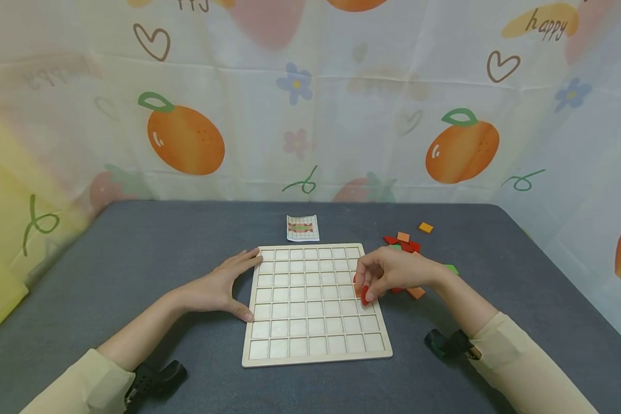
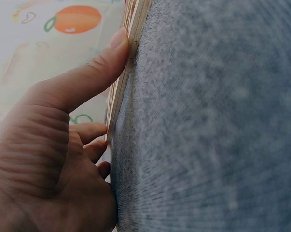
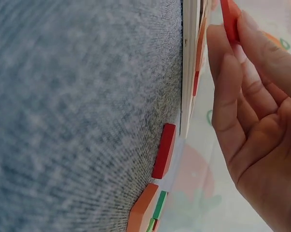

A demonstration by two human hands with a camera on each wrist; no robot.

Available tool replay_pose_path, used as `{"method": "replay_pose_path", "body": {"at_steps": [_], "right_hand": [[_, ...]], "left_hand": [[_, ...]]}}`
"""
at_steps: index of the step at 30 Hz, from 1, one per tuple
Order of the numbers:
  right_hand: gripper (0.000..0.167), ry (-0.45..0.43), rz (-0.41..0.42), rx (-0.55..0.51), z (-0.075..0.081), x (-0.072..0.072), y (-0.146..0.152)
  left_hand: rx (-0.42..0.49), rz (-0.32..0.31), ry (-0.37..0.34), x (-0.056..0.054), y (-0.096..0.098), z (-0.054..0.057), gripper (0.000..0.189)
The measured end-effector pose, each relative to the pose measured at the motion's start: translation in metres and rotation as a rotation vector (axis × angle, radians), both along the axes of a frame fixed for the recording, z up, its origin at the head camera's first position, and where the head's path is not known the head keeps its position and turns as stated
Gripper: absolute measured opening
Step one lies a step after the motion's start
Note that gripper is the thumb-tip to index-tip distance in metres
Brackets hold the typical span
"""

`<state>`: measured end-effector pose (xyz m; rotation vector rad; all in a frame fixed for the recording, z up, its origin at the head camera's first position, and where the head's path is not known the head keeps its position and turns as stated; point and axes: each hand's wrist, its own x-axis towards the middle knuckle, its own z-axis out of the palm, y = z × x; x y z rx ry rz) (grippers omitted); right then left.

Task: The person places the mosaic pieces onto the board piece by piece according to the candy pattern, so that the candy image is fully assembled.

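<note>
A pale wooden grid board [image 1: 315, 363] with white square cells lies on the dark table. My left hand [image 1: 217, 287] spreads along its left side, fingertips at the upper left corner and thumb lower down; the left wrist view shows the thumb [image 2: 94, 72] against the board's edge. Over the right columns my right hand [image 1: 390, 270] pinches a small red tile [image 1: 364, 296] between thumb and fingers, tilted on edge. Under that hand, an orange tile [image 3: 201, 43] and another red tile [image 3: 196, 83] sit on the board, partly hidden by the fingers in the head view.
Right of the board lies a loose pile of red, orange and green tiles [image 1: 403, 237], partly behind the right hand. A yellow-orange tile [image 1: 426, 227] sits farther back. Behind the board is a small card [image 1: 302, 237] with a coloured grid pattern. A printed curtain [image 1: 310, 155] hangs behind the table.
</note>
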<state>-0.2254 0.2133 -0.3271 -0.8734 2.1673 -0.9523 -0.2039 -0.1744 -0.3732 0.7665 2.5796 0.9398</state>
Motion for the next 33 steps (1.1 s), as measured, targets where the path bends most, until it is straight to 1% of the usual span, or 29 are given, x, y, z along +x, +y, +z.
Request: {"method": "replay_pose_path", "body": {"at_steps": [2,7,11,17,22,29,33], "right_hand": [[0.019,0.011,0.014,0.001,0.0001,0.0004,-0.0007],[0.015,0.078,0.053,0.015,0.0,0.0011,-0.0029],[0.015,0.114,0.069,0.03,-0.0008,0.0012,-0.0042],[0.012,0.145,0.054,0.059,-0.0016,0.0017,-0.0072],[0.012,0.161,0.042,0.074,-0.0018,0.0021,-0.0082],[0.012,0.149,0.033,0.074,-0.0033,0.0022,-0.0085],[0.012,0.157,0.028,0.078,-0.0044,0.0017,-0.0085]], "left_hand": [[-0.001,0.0,0.002,-0.0002,-0.0001,-0.0001,0.118],[-0.001,-0.003,0.006,-0.0005,-0.0001,-0.0005,0.118],[-0.001,-0.003,0.006,-0.0006,-0.0002,-0.0006,0.117],[0.002,-0.006,0.007,-0.0001,-0.0003,-0.0004,0.117],[0.005,-0.005,0.007,0.0001,0.0,-0.0002,0.117],[0.007,-0.004,0.003,0.0002,0.0,-0.0002,0.117],[0.005,-0.003,0.004,0.0001,-0.0001,-0.0006,0.118]]}}
